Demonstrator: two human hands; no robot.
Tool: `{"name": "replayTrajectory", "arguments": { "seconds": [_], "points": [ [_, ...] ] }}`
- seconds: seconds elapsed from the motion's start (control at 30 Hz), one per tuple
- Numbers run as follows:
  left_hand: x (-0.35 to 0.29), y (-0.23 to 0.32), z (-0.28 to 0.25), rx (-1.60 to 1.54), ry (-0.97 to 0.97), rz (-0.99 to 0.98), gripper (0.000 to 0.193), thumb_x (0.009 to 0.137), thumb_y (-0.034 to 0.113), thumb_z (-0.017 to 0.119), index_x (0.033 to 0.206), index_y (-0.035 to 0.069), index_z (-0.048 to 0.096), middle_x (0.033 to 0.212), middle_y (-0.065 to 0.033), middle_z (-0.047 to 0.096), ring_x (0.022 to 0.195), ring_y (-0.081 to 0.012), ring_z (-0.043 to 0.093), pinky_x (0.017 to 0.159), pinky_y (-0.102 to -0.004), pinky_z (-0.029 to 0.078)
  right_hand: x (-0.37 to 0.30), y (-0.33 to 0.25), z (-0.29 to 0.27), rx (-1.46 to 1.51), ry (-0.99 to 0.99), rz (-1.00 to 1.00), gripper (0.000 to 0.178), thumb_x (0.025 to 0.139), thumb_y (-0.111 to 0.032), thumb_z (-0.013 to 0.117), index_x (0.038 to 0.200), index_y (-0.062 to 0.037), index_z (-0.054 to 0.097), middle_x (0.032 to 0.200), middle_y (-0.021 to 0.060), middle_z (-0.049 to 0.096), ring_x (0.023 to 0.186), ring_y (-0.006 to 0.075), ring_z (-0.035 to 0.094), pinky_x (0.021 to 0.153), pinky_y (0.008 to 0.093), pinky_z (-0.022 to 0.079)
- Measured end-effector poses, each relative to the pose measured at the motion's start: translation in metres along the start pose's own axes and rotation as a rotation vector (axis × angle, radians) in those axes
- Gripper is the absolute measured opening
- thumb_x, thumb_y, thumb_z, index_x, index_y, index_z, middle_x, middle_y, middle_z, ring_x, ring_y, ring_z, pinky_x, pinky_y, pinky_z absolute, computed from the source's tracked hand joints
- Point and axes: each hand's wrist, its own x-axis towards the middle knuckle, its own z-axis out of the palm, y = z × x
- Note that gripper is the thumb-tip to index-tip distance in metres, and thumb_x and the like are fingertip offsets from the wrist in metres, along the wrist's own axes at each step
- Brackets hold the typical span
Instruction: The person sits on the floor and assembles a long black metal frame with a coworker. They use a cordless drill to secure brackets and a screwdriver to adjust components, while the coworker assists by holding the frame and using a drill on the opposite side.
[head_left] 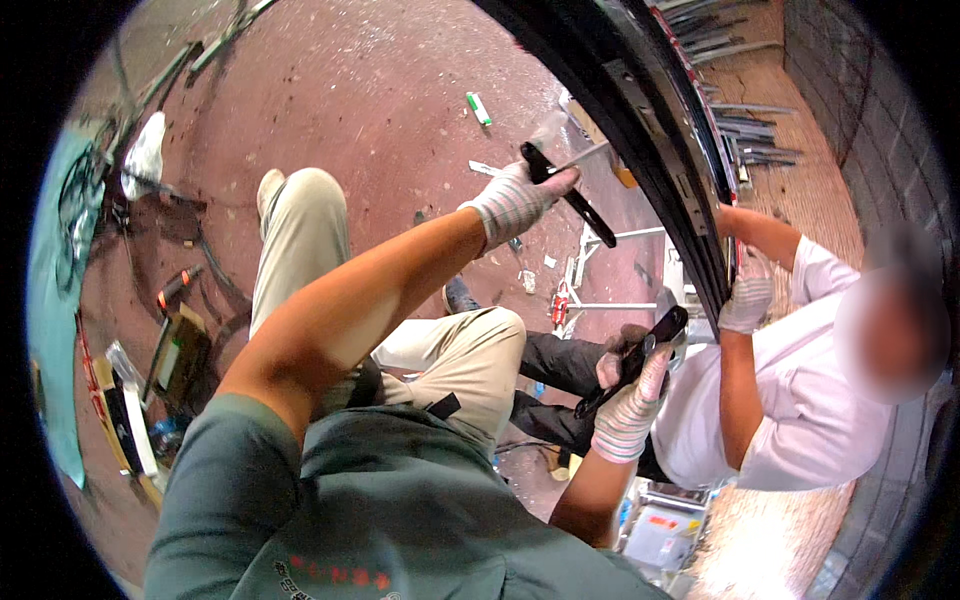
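Note:
My left hand [518,196], in a striped work glove, is stretched out and grips a long black tool handle [570,198] just left of a large black frame [655,140] that curves across the view. My right hand [630,400], also gloved, holds a second black handle [650,345] lower down, close to the frame's lower end. A co-worker in a white shirt [800,400] crouches at the right with a gloved hand [747,295] on the frame's edge. My legs in beige trousers [300,250] are below my left arm.
The floor is reddish concrete [380,80]. A white metal stand [590,270] lies under the frame. A small green and white object [478,107] is on the floor. Metal bars [745,135] lie by a brick wall [860,100]. Tools and boxes [175,355] are at the left.

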Motion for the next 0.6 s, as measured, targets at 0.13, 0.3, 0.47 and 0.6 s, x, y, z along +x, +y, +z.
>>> {"name": "replayTrajectory", "arguments": {
  "seconds": [0.13,0.3,0.47,0.6],
  "points": [
    [0.009,-0.012,0.002,-0.091,0.02,0.053,0.046,0.087,0.041,0.073,0.107,0.001,0.065,0.095,-0.0054,0.066,0.087,-0.0153,0.059,0.08,-0.0302,0.049,-0.005,0.001,-0.002,-0.018,-0.048,0.008,0.065,0.086,-0.062,0.062,0.1,0.0019,0.06,0.074,0.0082,0.059,0.05,0.0126,0.047,0.046,0.0241,0.031],
    [0.006,-0.005,0.002,-0.066,0.012,0.069,0.045,0.086,0.037,0.076,0.108,0.0,0.064,0.093,-0.0035,0.067,0.087,-0.0139,0.06,0.083,-0.03,0.05,-0.005,0.008,-0.008,-0.002,-0.053,0.007,0.063,0.087,-0.061,0.062,0.096,0.0012,0.061,0.073,0.0083,0.06,0.049,0.0115,0.047,0.045,0.0233,0.032],
    [0.02,-0.016,0.0,-0.07,0.028,0.055,0.045,0.086,0.035,0.076,0.109,-0.001,0.063,0.097,-0.0041,0.067,0.089,-0.0132,0.061,0.082,-0.0281,0.051,-0.01,0.011,-0.004,-0.031,-0.082,0.077,0.067,0.084,-0.064,0.063,0.101,0.0003,0.06,0.078,0.0097,0.06,0.049,0.0113,0.045,0.045,0.0242,0.032],
    [0.022,-0.016,-0.001,-0.058,0.003,0.019,0.044,0.086,0.035,0.076,0.108,0.0,0.061,0.097,-0.0027,0.065,0.086,-0.0126,0.061,0.078,-0.0277,0.052,-0.009,0.02,-0.006,-0.068,-0.068,0.063,0.069,0.084,-0.067,0.061,0.097,0.0002,0.06,0.076,0.0074,0.059,0.048,0.0109,0.044,0.045,0.0245,0.033]
  ]
}}
